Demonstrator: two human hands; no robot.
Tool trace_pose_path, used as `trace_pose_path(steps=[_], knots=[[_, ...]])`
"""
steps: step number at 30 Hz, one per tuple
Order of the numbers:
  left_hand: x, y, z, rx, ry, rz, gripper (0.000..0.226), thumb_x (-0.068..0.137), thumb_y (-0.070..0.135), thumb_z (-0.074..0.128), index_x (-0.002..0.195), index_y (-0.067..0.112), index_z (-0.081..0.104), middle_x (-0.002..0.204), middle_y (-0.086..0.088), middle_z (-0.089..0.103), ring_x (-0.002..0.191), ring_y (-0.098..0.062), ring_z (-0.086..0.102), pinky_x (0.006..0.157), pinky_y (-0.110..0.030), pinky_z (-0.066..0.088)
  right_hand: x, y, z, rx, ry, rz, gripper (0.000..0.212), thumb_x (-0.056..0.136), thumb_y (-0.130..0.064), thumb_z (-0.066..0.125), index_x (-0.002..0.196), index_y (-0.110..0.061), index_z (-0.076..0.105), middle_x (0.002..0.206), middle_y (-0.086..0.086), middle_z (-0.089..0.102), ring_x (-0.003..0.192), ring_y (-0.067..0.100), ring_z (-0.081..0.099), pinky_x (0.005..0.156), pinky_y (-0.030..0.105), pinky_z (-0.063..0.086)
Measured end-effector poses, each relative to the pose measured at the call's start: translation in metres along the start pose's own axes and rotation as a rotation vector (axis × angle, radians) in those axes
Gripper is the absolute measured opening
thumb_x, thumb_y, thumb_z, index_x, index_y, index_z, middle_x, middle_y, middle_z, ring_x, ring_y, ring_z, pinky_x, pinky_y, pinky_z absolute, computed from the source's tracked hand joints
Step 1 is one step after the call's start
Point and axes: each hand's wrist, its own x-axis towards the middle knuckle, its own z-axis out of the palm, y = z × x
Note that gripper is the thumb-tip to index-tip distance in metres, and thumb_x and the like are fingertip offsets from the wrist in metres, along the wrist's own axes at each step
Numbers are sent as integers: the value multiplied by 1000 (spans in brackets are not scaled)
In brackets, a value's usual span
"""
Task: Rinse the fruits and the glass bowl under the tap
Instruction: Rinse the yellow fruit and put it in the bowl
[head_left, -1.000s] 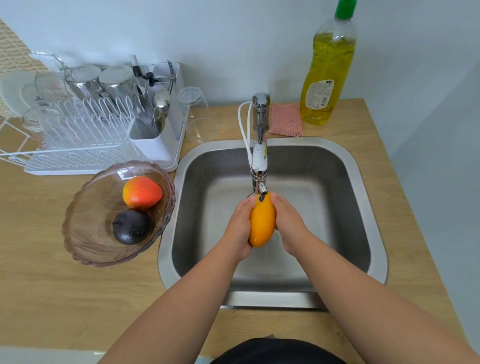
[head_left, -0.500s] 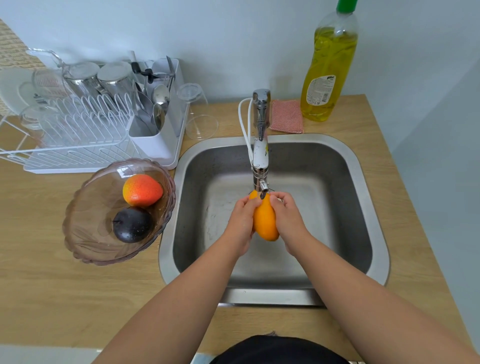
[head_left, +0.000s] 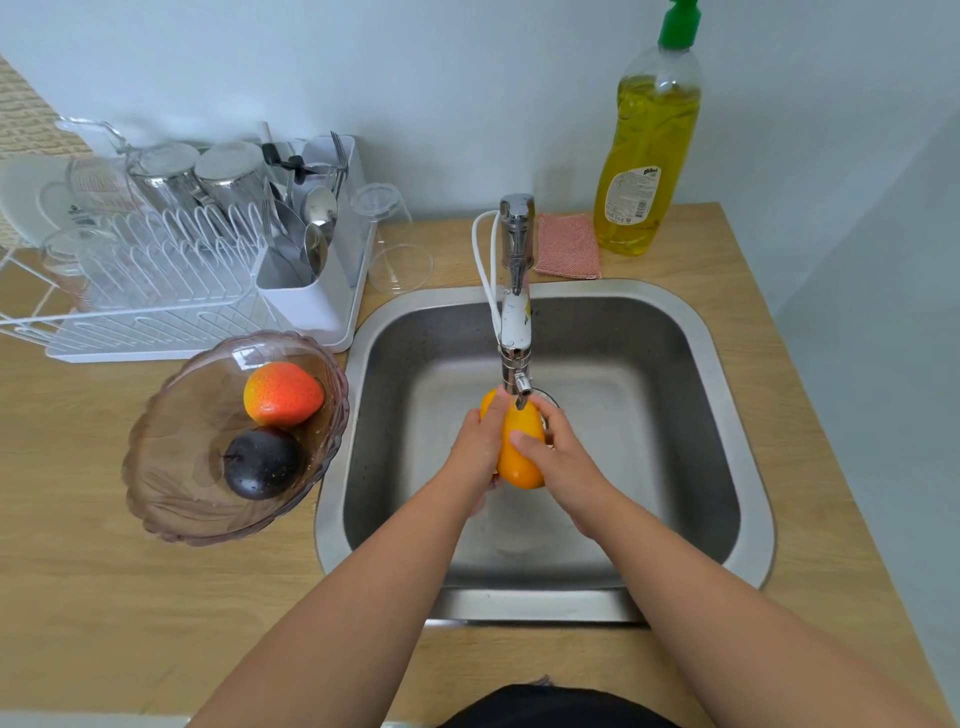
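An orange mango-shaped fruit (head_left: 519, 457) is held over the steel sink (head_left: 727, 395), right under the tap spout (head_left: 517, 384). My left hand (head_left: 480, 447) grips its left side and my right hand (head_left: 563, 460) wraps its right side, thumb across the front. On the counter left of the sink stands a tinted glass bowl (head_left: 171, 467). It holds a red-orange fruit (head_left: 283, 393) and a dark purple plum (head_left: 263, 462).
A white dish rack (head_left: 156, 291) with glasses, steel cups and cutlery stands at the back left. An upturned glass (head_left: 395, 244) lies beside it. A pink sponge cloth (head_left: 569, 247) and a yellow dish-soap bottle (head_left: 649, 156) stand behind the sink.
Both hands have turned the orange fruit under the spout and shifted it slightly up; my right thumb now lies across its front. The bowl and its fruits have not moved.
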Motion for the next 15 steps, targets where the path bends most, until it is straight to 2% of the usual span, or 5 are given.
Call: trace_pose_path(steps=[3, 6, 8, 11, 15], knots=[[-3, -4, 1, -39, -58, 83, 43, 99, 60, 47, 131, 32, 50, 127, -5, 64, 112, -28, 66, 96, -52, 57, 4, -6, -2, -30, 94, 20, 29, 95, -44, 55, 121, -44, 42, 125, 5, 53, 105, 21, 60, 88, 40, 55], [-3, -6, 0, -50, -89, 186, 34, 100, 51, 50, 131, 36, 49, 132, -5, 60, 117, -28, 62, 99, -55, 54, 10, -8, -2, -108, 128, 134, 38, 95, -61, 41, 123, -36, 44, 128, 4, 53, 108, 25, 58, 95, 49, 51], [-4, -8, -1, -57, -95, 234, 32, 102, 46, 50, 133, 38, 48, 134, -3, 57, 118, -28, 60, 98, -52, 55, 9, -10, -4, -114, 106, 221, 46, 96, -64, 33, 129, -33, 42, 125, 5, 54, 105, 27, 59, 88, 47, 54], [-5, -9, -1, -116, -48, 250, 19, 107, 35, 43, 122, 43, 52, 132, -4, 57, 115, -27, 59, 91, -47, 57, 1, -9, -7, -38, 12, 284, 46, 98, -61, 30, 130, -30, 40, 111, 12, 61, 78, 26, 64, 65, 36, 57], [-3, -7, -2, -115, 63, 242, 25, 108, 35, 36, 113, 47, 56, 134, -4, 56, 121, -26, 56, 103, -54, 51, -3, 3, -7, -28, -26, 123, 49, 100, -48, 43, 144, -30, 36, 119, 7, 58, 84, 24, 63, 66, 31, 53]])
